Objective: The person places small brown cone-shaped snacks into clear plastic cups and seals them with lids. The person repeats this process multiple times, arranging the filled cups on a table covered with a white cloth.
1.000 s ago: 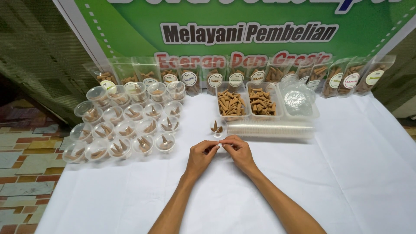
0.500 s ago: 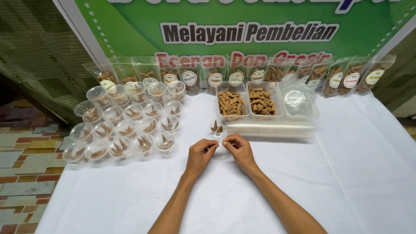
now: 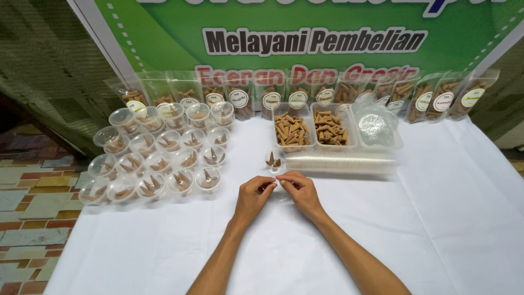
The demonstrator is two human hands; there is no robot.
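Both my hands meet at the middle of the white tablecloth (image 3: 415, 218). My left hand (image 3: 252, 198) and my right hand (image 3: 301, 191) pinch a small clear plastic piece (image 3: 279, 192) between their fingertips; I cannot tell whether it is a lid or a cup. Just beyond the fingers stands a small clear cup (image 3: 273, 160) with brown cones in it. Beside that cup, a long stack of clear cups (image 3: 341, 162) lies on its side.
Several clear cups filled with brown cones (image 3: 158, 155) are grouped at the left. Two clear trays of cones (image 3: 291, 131) (image 3: 330, 128) and a pile of clear lids (image 3: 375, 123) sit behind the stack. Pouches of cones (image 3: 270, 99) line a green banner (image 3: 164, 38). The table's left edge drops to a tiled floor (image 3: 33, 191).
My hands have stayed in nearly the same place, with only small finger movement on the clear piece.
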